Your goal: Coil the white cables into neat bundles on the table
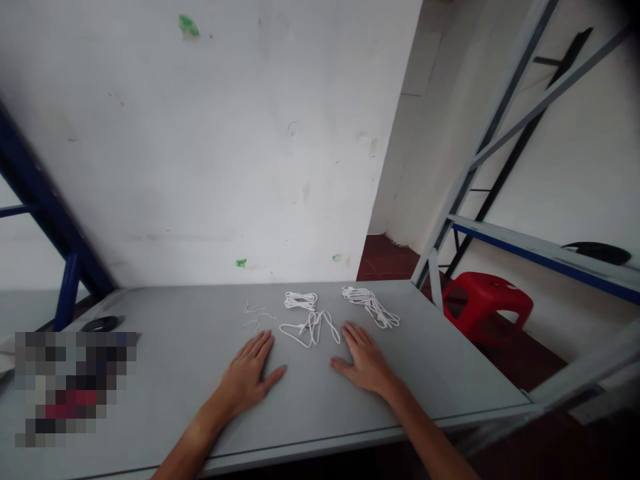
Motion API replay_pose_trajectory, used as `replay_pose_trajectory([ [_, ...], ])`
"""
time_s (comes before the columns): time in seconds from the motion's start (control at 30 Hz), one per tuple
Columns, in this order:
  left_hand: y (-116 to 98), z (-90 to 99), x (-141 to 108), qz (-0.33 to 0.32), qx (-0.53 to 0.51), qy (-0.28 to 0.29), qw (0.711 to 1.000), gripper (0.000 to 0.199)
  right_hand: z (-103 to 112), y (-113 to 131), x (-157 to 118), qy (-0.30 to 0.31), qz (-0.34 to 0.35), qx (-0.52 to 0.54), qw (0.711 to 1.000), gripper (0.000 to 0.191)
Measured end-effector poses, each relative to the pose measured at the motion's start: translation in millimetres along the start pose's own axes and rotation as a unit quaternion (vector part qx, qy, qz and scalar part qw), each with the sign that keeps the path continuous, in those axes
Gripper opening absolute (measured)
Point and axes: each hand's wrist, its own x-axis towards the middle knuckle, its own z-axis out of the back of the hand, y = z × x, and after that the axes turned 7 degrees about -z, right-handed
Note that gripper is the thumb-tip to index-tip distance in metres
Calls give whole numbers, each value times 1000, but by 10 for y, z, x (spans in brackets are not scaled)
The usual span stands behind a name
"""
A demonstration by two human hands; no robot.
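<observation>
My left hand (251,373) lies flat on the grey tabletop, palm down, thumb spread and nothing held. Just beyond its fingertips are several thin white ties (257,320), loosely scattered. My right hand (364,359) also rests palm down with its fingers extended, empty. Near its fingertips a loosely looped white cable (311,328) lies between the two hands. Behind that cable sits a neatly folded white cable bundle (301,301). Farther right, beyond the right hand, another white cable (371,307) is spread in long loops.
The grey table (165,400) meets a white wall (225,167) at the back. A dark round object (100,324) lies at the left, behind a pixelated patch. Metal rack posts stand on both sides. A red plastic stool (487,300) is on the floor at right.
</observation>
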Motion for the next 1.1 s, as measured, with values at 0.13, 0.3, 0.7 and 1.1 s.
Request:
replay_pose_trajectory([
  [0.13, -43, 25, 9, -3, 16, 29, 999, 73, 21, 33, -32, 10, -2, -20, 1000, 81],
  [0.3, -69, 42, 35, 7, 8, 27, 1000, 72, 20, 40, -21, -2, 5, -3, 1000, 81],
  [0.7, -91, 48, 44, 20, 1, 27, 999, 71, 17, 28, -28, -17, 14, 3, 1000, 77],
  [1.1, -175, 86, 775, 76, 7, 11, 997, 35, 28, 202, 599, -104, 18, 98, 990, 32],
])
